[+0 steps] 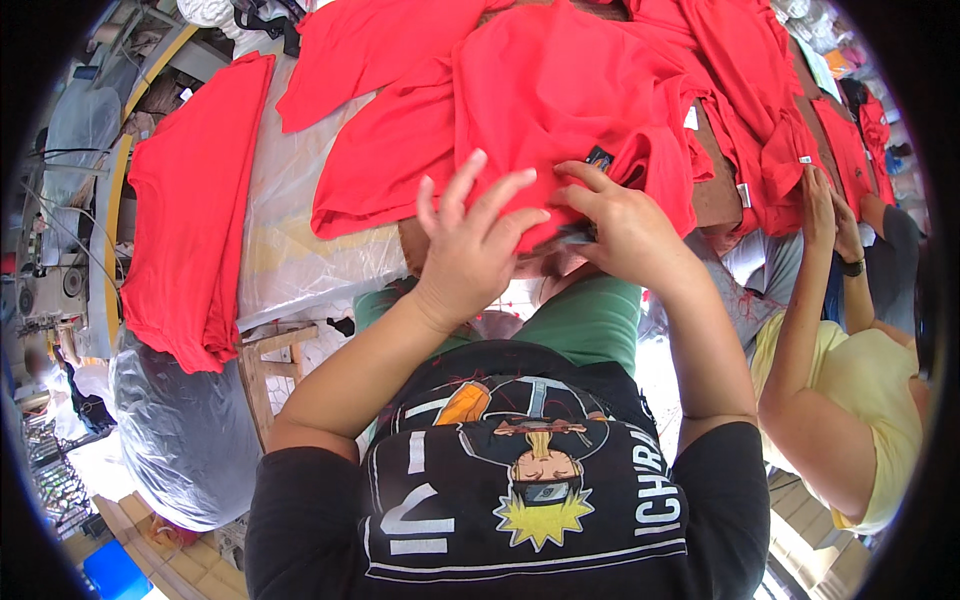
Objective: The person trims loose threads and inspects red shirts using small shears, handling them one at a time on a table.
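A red garment [560, 90] lies spread over the table in front of me, its cloth bunched near the front edge. A small dark label [599, 159] shows on it. My left hand [472, 238] is over the garment's near edge, fingers spread and holding nothing. Right beside the label, my right hand [625, 228] has its fingers bent over the cloth. Something dark [578, 236] shows under its palm, too hidden to name. Whether the right fingers also grip the cloth, I cannot tell.
More red garments [375, 50] lie across the table, and a folded red stack [195, 210] is at the left on clear plastic sheeting [310, 250]. To the right, a co-worker in a yellow top [850, 400] has both hands at another red garment [785, 165]. A plastic-wrapped bundle [175, 430] stands lower left.
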Motion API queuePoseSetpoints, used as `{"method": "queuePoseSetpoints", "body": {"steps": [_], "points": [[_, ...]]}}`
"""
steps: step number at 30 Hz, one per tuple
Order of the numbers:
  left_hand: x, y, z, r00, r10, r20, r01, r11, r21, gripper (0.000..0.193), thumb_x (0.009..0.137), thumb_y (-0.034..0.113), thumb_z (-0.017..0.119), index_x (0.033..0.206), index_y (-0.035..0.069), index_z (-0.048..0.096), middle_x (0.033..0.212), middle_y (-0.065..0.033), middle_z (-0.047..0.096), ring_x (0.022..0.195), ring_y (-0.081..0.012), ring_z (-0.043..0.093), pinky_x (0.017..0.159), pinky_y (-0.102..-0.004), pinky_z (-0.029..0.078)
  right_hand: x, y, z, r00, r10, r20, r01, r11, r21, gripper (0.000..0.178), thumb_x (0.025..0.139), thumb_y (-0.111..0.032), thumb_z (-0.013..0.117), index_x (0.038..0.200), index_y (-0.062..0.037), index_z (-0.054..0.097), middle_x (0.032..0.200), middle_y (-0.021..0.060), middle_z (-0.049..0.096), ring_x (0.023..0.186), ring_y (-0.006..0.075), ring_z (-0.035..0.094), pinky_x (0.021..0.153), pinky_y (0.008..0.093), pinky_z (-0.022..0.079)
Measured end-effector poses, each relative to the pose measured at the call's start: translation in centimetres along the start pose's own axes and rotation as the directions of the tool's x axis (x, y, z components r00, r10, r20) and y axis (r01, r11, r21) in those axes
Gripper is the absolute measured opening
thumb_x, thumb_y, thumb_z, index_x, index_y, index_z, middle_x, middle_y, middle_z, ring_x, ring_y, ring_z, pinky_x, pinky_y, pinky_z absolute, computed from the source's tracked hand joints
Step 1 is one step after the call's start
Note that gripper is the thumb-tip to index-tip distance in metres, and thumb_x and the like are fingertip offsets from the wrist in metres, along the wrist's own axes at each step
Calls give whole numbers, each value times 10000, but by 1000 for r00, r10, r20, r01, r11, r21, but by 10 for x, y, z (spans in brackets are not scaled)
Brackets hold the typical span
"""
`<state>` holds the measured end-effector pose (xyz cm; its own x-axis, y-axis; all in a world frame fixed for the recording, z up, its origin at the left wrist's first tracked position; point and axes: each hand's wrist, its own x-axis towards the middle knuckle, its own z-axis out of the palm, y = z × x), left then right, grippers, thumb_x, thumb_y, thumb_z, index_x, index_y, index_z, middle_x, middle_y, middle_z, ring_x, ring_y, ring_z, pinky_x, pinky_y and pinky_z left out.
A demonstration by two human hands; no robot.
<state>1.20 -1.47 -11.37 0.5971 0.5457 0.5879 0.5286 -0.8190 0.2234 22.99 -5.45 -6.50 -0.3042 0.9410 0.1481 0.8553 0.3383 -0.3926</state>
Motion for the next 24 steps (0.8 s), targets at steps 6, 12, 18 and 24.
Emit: {"method": "queuePoseSetpoints", "body": {"steps": [6, 12, 18, 24], "points": [[44, -21, -43, 913, -406, 40, 296, 593, -749, 345, 787, -72, 534, 1088, 62, 637, 1189, -74, 586, 1132, -229, 566, 981, -323, 423, 16, 0, -34, 979, 187, -83, -63, 661, 747, 95, 893, -72, 665, 950, -7, 624, 758, -60, 547, 682, 9, 453, 623, 190, 407], [40, -14, -52, 809, -333, 483, 540, 99, -836, 286, 974, 135, 563, 1197, -41, 597, 1084, -64, 660, 983, -96, 602, 882, -257, 485, 19, 12, -48, 934, 346, -86, -188, 683, 706, 295, 895, -231, 696, 724, -12, 595, 594, -81, 394, 603, 15, 377, 541, 202, 328], [42, -8, -52, 775, -291, 561, 582, -18, -813, 262, 929, 110, 628, 1149, -33, 625, 1041, -54, 666, 940, -76, 596, 843, -239, 494, 15, 17, -38, 936, 256, -242, -49, 774, 631, 283, 870, -234, 724, 732, -18, 603, 598, -77, 409, 543, 13, 354, 482, 212, 308], [37, 1, -50, 874, -335, 351, 468, 387, -795, 281, 814, 80, 729, 1076, 9, 652, 989, -66, 671, 903, -122, 616, 819, -277, 495, 6, 3, -55, 972, 226, -71, -115, 714, 691, 212, 804, -137, 778, 779, -15, 607, 620, -63, 507, 567, 5, 432, 502, 204, 331]]}}
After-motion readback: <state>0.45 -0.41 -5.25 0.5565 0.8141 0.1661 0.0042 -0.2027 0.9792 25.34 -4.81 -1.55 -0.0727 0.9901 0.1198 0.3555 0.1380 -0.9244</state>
